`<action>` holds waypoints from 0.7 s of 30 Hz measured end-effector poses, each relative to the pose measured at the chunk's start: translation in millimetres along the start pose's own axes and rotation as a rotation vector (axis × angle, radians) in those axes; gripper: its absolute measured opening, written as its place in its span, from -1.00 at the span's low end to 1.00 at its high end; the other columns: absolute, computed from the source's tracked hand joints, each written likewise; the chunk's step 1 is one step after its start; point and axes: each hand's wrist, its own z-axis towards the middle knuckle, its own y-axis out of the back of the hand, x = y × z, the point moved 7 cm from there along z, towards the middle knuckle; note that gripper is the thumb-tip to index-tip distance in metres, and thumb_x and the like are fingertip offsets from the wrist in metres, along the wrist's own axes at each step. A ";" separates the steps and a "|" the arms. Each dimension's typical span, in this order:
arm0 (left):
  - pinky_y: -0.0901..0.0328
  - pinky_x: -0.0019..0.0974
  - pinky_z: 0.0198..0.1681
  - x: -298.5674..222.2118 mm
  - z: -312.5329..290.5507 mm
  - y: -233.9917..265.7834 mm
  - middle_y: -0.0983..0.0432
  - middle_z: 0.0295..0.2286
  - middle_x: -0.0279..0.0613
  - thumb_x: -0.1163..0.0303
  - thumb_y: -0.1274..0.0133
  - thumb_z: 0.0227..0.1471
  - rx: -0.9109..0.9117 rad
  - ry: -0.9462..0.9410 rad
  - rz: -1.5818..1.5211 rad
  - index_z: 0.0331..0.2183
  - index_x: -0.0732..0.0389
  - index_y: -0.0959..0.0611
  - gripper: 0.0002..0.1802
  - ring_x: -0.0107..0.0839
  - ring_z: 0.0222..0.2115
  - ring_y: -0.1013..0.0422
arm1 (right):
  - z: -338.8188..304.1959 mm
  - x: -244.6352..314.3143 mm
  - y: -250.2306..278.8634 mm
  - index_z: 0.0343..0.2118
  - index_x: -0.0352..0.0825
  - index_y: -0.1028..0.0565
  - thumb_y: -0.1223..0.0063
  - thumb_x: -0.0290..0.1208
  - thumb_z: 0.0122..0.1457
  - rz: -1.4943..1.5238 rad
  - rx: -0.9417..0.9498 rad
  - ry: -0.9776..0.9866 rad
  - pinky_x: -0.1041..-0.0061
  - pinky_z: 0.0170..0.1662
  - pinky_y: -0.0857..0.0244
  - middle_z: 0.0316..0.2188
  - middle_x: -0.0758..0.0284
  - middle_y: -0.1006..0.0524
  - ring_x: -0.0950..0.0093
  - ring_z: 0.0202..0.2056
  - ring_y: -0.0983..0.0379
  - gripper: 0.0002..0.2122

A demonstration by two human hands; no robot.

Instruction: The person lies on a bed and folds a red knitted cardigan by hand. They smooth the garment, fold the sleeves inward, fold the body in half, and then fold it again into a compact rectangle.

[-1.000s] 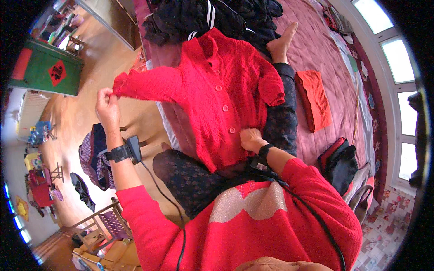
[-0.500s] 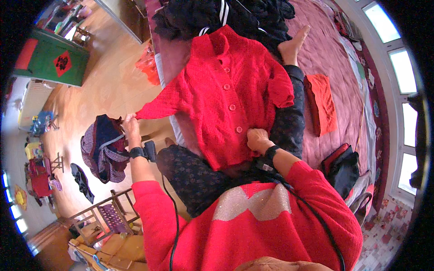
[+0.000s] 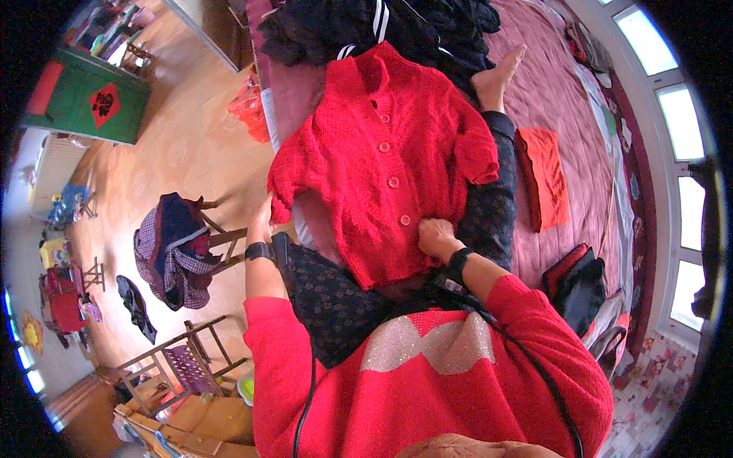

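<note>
A red knitted cardigan [image 3: 359, 153] with a buttoned front lies spread over my lap and the bed, collar at the far end. My left hand [image 3: 262, 217] is at the end of its left sleeve, fingers closed there and partly hidden by the knit; the sleeve hangs bent down at the bed's edge. At the lower right hem, my right hand [image 3: 437, 235] is curled closed on the fabric near the lowest button. My patterned dark trouser leg [image 3: 489, 198] stretches along the cardigan's right side.
Black clothes [image 3: 427, 30] with white stripes are heaped beyond the collar. A folded orange cloth [image 3: 542, 179] and a black bag-like item [image 3: 576, 286] lie on the pink bedspread [image 3: 580, 153] to the right. Left of the bed, checked clothes [image 3: 175, 252] sit on a wooden stand, near a red plastic bag [image 3: 250, 111].
My left hand has moved right, toward the bed, bringing the sleeve in. The sleeve was stretched out to the left and now hangs bent downward. My right hand has stayed in place.
</note>
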 end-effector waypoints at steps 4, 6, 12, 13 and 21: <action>-0.31 -0.35 -0.32 -25.2 -7.7 16.8 -0.53 -0.39 -0.32 0.14 -0.09 0.07 -0.170 -0.122 -0.008 -0.22 0.17 -0.63 -0.67 -0.46 -0.40 -0.44 | -1.2 0.3 0.6 -0.29 -0.31 -0.60 -0.01 -0.39 0.04 -0.007 -0.017 0.010 0.25 -0.14 -0.45 -0.24 0.10 -0.60 0.19 -0.18 -0.56 -0.78; -0.30 -0.36 -0.38 -67.4 -25.4 28.0 -0.51 -0.43 -0.38 0.26 -0.08 0.08 -0.224 -0.412 0.021 -0.25 0.21 -0.62 -0.75 -0.48 -0.45 -0.41 | -1.3 -0.6 -0.2 -0.30 -0.27 -0.63 0.00 -0.38 0.08 -0.030 -0.025 -0.012 0.24 -0.18 -0.47 -0.23 0.16 -0.61 0.22 -0.18 -0.58 -0.80; -0.38 -0.33 -0.20 -161.1 -79.6 60.7 -0.53 -0.32 -0.23 0.32 -0.06 0.10 -0.267 -0.851 -0.088 -0.20 0.35 -0.58 -0.71 -0.39 -0.26 -0.47 | 0.1 -0.4 -4.1 -0.31 -0.28 -0.63 0.01 -0.38 0.07 -0.042 -0.045 0.020 0.24 -0.18 -0.47 -0.24 0.14 -0.61 0.21 -0.20 -0.58 -0.79; -0.37 -0.32 -0.13 -165.0 -73.9 62.9 -0.53 -0.31 -0.21 0.33 -0.06 0.11 -0.271 -0.833 -0.121 -0.18 0.36 -0.56 -0.69 -0.37 -0.26 -0.47 | 0.5 1.1 -2.3 -0.32 -0.29 -0.63 0.02 -0.38 0.07 -0.013 -0.078 0.045 0.24 -0.18 -0.47 -0.24 0.14 -0.61 0.20 -0.21 -0.58 -0.79; -0.29 -0.32 0.01 -119.4 -20.3 57.8 -0.49 -0.08 -0.06 0.43 -0.13 0.03 -0.470 -0.582 0.408 0.02 0.39 -0.43 -0.49 -0.38 -0.09 -0.43 | -1.2 -2.7 -1.3 -0.35 -0.29 -0.64 0.01 -0.40 0.05 0.020 -0.078 0.007 0.22 -0.20 -0.47 -0.29 0.12 -0.62 0.19 -0.22 -0.58 -0.80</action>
